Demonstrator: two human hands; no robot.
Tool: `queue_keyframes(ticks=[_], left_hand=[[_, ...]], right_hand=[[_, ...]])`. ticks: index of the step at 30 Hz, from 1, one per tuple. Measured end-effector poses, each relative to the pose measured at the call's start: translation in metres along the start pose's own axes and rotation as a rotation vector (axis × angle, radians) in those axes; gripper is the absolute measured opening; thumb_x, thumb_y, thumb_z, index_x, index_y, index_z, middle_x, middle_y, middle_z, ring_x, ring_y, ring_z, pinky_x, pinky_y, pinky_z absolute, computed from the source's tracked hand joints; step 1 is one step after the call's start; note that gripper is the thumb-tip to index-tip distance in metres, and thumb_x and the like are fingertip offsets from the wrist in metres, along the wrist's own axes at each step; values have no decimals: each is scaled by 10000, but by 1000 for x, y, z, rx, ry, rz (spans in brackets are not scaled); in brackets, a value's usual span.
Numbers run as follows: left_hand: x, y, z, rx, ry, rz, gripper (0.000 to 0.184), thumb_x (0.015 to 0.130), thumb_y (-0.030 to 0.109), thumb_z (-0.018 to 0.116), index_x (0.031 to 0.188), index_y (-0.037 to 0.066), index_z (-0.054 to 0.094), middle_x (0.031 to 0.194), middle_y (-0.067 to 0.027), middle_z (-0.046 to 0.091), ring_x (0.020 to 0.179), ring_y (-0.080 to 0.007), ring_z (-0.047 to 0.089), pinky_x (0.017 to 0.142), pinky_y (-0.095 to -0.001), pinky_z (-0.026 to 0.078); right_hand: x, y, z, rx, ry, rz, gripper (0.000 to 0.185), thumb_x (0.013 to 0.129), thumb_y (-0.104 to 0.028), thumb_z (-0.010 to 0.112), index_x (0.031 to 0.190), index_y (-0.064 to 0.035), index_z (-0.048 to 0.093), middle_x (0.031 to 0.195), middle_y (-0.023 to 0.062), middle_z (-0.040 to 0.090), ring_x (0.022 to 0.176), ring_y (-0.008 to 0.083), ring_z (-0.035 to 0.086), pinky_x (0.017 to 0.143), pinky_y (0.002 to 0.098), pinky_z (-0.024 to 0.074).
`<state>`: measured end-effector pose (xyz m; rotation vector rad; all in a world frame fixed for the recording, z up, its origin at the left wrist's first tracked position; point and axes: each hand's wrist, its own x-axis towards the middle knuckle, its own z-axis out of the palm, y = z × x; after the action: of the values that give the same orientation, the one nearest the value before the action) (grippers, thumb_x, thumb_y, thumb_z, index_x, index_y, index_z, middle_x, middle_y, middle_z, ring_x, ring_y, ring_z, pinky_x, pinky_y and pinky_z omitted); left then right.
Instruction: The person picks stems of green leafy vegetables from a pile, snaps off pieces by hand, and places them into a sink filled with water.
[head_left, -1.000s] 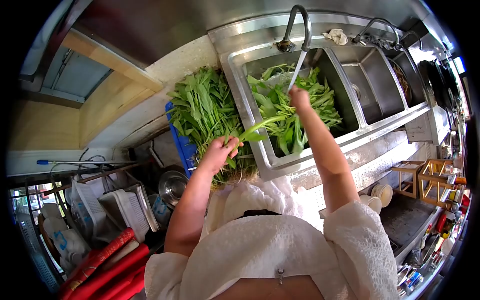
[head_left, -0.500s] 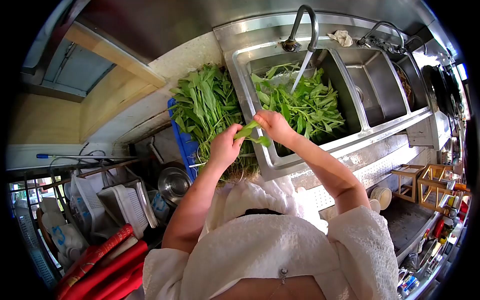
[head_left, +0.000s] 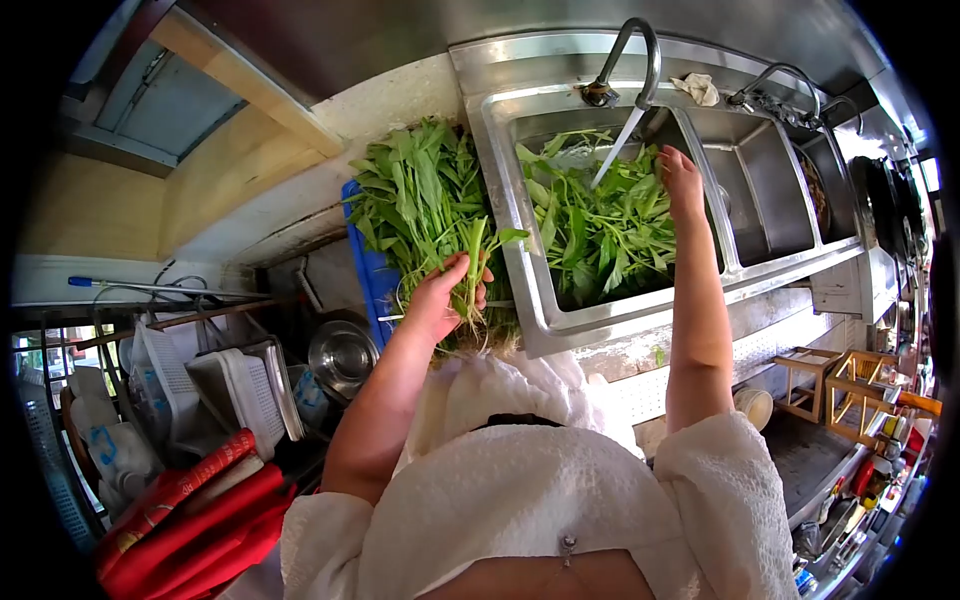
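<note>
My left hand (head_left: 440, 300) is closed around a short bunch of leafy green stems (head_left: 474, 262), with thin roots hanging below the fist. It is just over a large heap of long-stemmed leafy greens (head_left: 420, 190) in a blue tray (head_left: 368, 270). Above the right side of the left sink basin, my right hand (head_left: 682, 182) is stretched out with loosely curved fingers and nothing visible in it. Picked leafy greens (head_left: 610, 225) fill much of that basin. Water runs onto them from a curved faucet (head_left: 652, 62).
Two more basins (head_left: 745, 165) continue the steel sink to the right, with a crumpled cloth (head_left: 698, 88) behind. At lower left are a metal bowl (head_left: 343, 355), white plastic baskets (head_left: 245, 395) and red bags (head_left: 200, 510). Wooden stools (head_left: 860, 385) stand at right.
My hands were together on a green stem over the sink's left edge. The right has moved away over the basin; the left has turned the stems upright. A leaf piece shows below the sink.
</note>
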<state>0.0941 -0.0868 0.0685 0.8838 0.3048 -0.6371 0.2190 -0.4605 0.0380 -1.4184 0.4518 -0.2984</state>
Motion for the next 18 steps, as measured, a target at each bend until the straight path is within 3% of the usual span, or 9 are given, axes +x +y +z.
queue_keyframes(ticks=[2,4,6,10,11,12,15,18], left_hand=[[0,0,2,-26,-36,-27,243,876,212,445,1050,57,512,825,-76,561,631,-135,535,558,-281,456],[-2,1,4,12,14,-54,235,869,197,455,1056,66,508,849,-80,554,652,-156,541,575,-307,470],[-4,-2,-5,-47,-1,-20,244,853,173,478,1077,77,487,858,-78,544,686,-186,550,595,-346,481],[-26,1,-26,-173,61,88,199,808,97,534,993,85,463,767,-34,483,614,-154,487,509,-300,397],[-34,-1,-31,-102,195,153,136,795,86,550,904,94,470,690,-11,441,542,-125,430,456,-275,328],[-41,-6,-46,-116,217,163,136,795,86,550,904,94,470,690,-11,441,542,-125,430,456,-275,328],[-66,-20,-85,-153,481,168,157,783,132,587,734,109,439,581,16,380,446,-108,362,396,-262,261],[-94,-35,-111,-237,639,195,194,783,147,596,712,114,418,564,20,372,442,-106,358,398,-261,258]], right_hand=[[-2,6,4,-502,197,-354,339,852,-240,489,1033,41,550,914,135,608,822,182,581,762,268,435],[-11,-4,10,-452,117,-414,333,825,-200,531,1066,30,532,943,134,600,828,181,585,742,265,444],[-25,-26,13,-258,74,-230,288,824,-173,533,1023,34,553,913,116,604,778,161,594,692,252,459],[-36,-47,23,-318,30,-326,195,842,-110,493,930,46,569,808,83,606,713,127,583,636,235,467],[-40,-39,34,-277,-39,-361,170,850,-93,471,884,37,575,788,72,607,707,117,574,619,244,467],[-44,-25,48,-266,-113,-382,152,842,-107,488,871,9,581,759,61,608,683,122,585,593,246,463],[-80,9,96,-424,-307,-250,138,825,-125,510,875,-20,585,726,66,608,638,134,600,572,247,456],[-122,60,145,-485,-533,-139,172,820,-161,488,866,-31,591,725,103,615,642,185,613,587,296,462]])
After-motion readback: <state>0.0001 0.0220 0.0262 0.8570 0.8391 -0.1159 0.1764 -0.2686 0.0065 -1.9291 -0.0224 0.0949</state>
